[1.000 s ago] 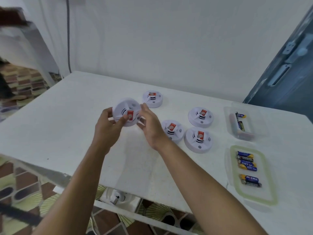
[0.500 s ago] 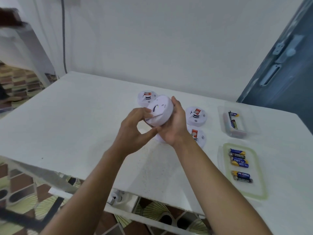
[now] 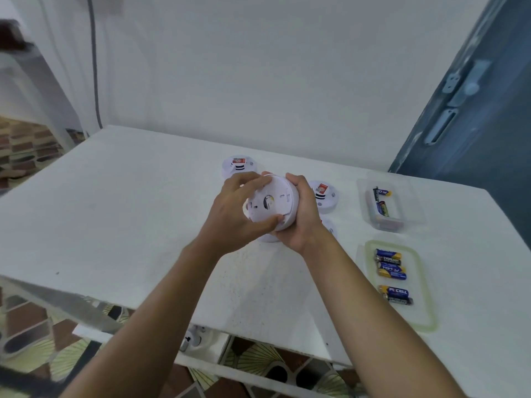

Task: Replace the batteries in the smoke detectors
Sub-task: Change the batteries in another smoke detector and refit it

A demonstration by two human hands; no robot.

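detector (image 3: 273, 205): white plastic, smooth, matt back
table (image 3: 120, 214): white, matt, faintly speckled
tub (image 3: 413, 214): clear glossy plastic
lid (image 3: 425, 311): clear plastic, green rim
batteries (image 3: 391, 265): glossy printed wrap

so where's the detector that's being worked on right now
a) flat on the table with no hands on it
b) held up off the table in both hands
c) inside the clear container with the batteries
b: the left hand and the right hand both grip the smoke detector, which is held up above the table.
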